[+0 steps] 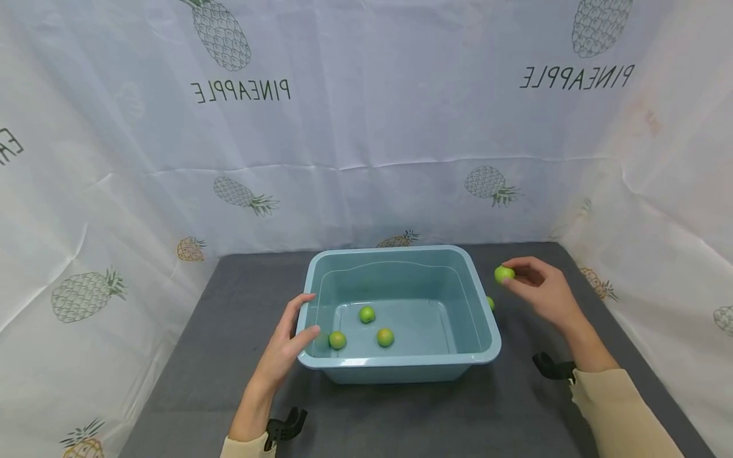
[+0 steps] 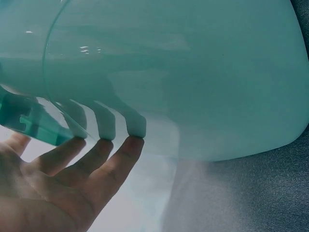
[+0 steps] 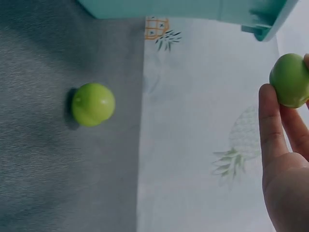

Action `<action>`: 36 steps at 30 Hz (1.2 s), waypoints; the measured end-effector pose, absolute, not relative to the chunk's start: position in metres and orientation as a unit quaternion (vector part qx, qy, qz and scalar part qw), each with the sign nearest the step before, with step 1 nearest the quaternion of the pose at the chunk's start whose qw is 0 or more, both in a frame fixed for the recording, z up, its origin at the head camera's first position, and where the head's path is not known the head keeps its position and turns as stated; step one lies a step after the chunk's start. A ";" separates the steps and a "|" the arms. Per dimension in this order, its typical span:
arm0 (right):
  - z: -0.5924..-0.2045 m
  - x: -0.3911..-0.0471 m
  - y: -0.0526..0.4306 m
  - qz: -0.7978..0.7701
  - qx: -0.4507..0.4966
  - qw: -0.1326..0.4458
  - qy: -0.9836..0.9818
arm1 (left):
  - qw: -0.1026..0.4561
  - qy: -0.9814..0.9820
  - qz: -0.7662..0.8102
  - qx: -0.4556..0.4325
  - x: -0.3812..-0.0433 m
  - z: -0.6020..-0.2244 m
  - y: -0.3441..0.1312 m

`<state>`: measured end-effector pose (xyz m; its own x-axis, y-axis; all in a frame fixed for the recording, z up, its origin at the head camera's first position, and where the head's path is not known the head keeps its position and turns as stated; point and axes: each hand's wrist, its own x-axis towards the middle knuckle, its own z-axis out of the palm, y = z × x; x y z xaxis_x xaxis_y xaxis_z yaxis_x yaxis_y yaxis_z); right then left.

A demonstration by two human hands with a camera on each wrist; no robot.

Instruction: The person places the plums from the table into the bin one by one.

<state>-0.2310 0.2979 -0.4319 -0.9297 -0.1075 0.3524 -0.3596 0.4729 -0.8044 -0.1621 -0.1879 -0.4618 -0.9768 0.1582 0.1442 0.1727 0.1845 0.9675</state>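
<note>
Beige sleeve [image 1: 624, 413] fills lower right; above, the right grip [image 1: 541, 289] pinches a green fruit [image 1: 504, 274]; centre-left, the left grip [image 1: 283, 346] clasps the basin rim [image 1: 401, 362].

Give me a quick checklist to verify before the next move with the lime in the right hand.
1. Held lime in grasp: ok, pinched by the right hand.
2. Grip firmness: cannot tell.
3. Held lime over the bin: not ok, it is off to the right.
4. Left hand on bin: ok, touching its left side.
5. Room inside: ok, three limes and bare floor.
6. Table free of limes: not ok, one lime right of the bin.
</note>
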 end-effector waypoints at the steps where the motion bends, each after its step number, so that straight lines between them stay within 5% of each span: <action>1: -0.429 -0.231 0.297 0.496 0.140 0.129 -0.847 | 0.006 -0.770 -0.629 -0.107 -0.162 -0.462 -0.188; 36: -0.353 -0.237 0.245 0.431 0.234 0.059 -0.869 | 0.001 -0.775 -0.624 -0.095 -0.163 -0.461 -0.187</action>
